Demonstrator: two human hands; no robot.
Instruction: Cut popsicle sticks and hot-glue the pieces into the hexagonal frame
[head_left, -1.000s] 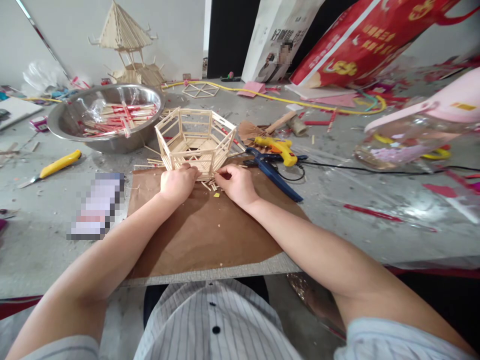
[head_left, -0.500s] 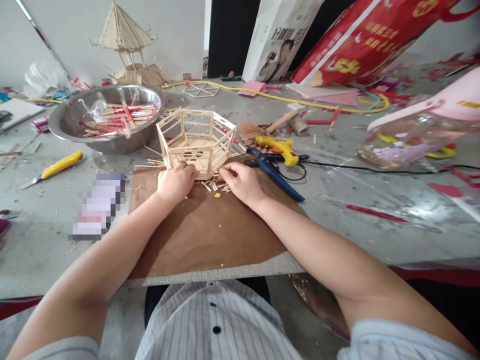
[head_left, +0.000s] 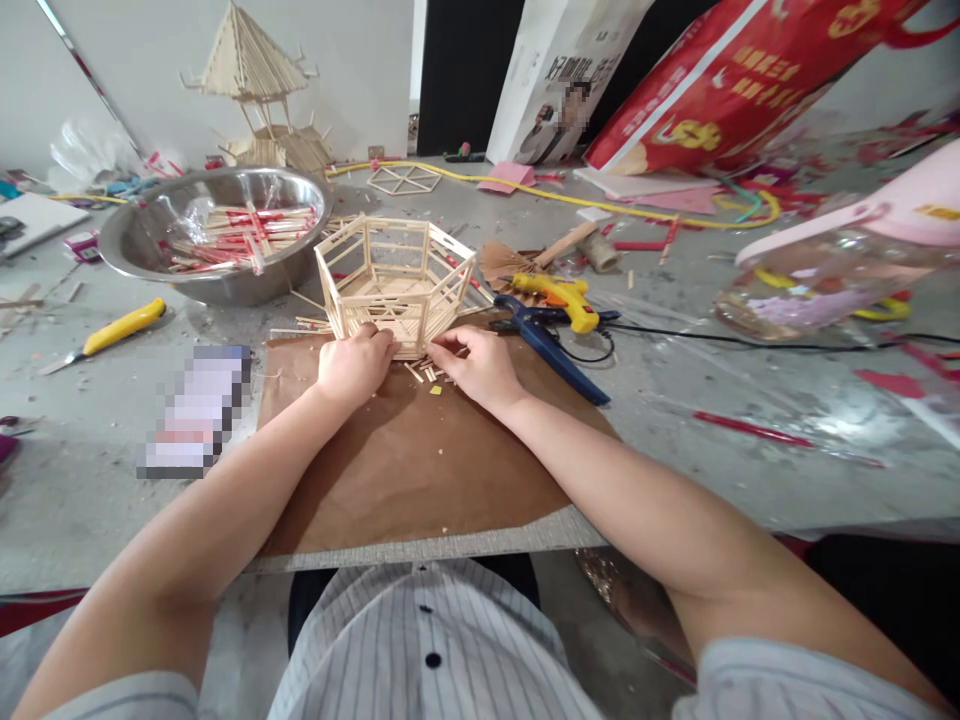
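Note:
A six-sided frame [head_left: 385, 298] built of thin wooden sticks stands at the back edge of a brown sheet [head_left: 405, 470]. My left hand [head_left: 355, 364] is closed on its front lower edge, the fingers curled over the sticks. Close by the front right corner, my right hand [head_left: 481, 366] has thumb and fingertips pinched together; what they hold, if anything, is too small to make out. Short cut stick pieces [head_left: 429, 373] and a small yellow scrap [head_left: 435, 390] lie on the sheet between my hands.
A steel bowl [head_left: 124, 255] of red-tipped sticks stands back left, before a stick pagoda model [head_left: 251, 75]. A yellow cutter knife [head_left: 124, 327] and a phone [head_left: 196, 410] lie left. Blue-handled pliers [head_left: 559, 355], a yellow glue gun [head_left: 574, 300] and a pink-lidded bottle [head_left: 795, 285] are right.
My right hand has shifted a little left, bringing its pinched fingertips to the frame's front right corner. My left hand stays in place on the frame.

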